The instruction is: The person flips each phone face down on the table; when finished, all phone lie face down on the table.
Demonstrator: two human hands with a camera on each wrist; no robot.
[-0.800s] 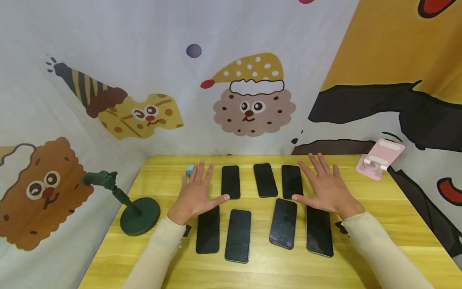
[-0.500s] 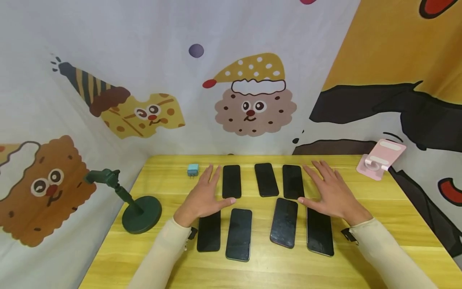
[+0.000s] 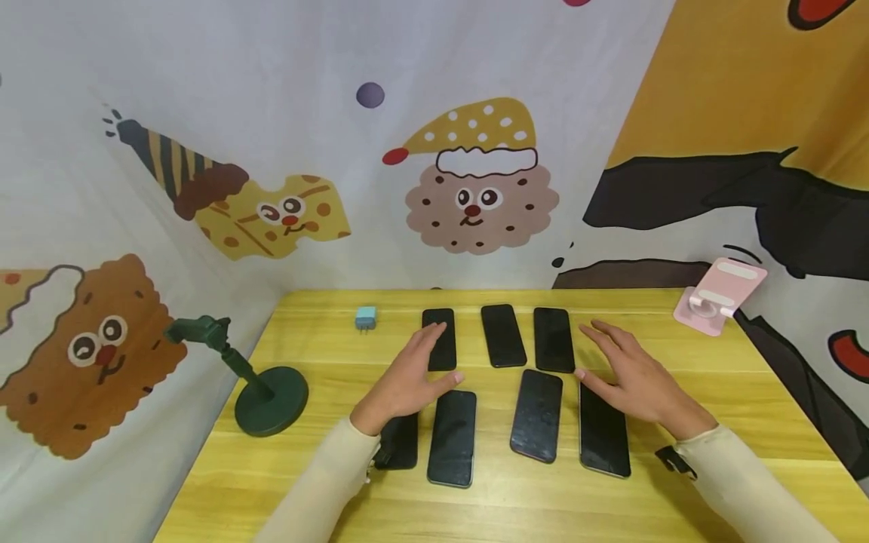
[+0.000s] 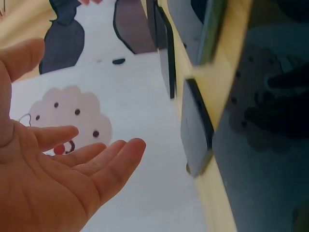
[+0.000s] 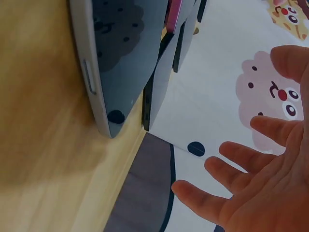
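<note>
Several dark smartphones lie screen up in two rows on the wooden table. The back row has a left phone (image 3: 444,354), a middle phone (image 3: 504,335) and a right phone (image 3: 554,339). My left hand (image 3: 403,381), fingers extended and thumb apart, hovers over the front-left phone (image 3: 404,445), hiding its top, and its fingertips overlap the back-left one. Beside that lies another front phone (image 3: 452,437). My right hand (image 3: 641,381) hovers by the front-right phone (image 3: 604,437), left of which lies a phone with a smudged screen (image 3: 536,415). Both wrist views show the palms holding nothing.
A dark green stand with a round base (image 3: 271,401) is at the table's left. A blue plug charger (image 3: 366,317) lies at the back left. A pink phone stand (image 3: 720,296) stands at the back right. A cartoon-printed cloth (image 3: 305,136) hangs behind the table (image 3: 502,505).
Both hands have drawn back toward me. The left hand has also shifted right, uncovering the blue charger, and its spread fingers have come closer together. The phones stay put.
</note>
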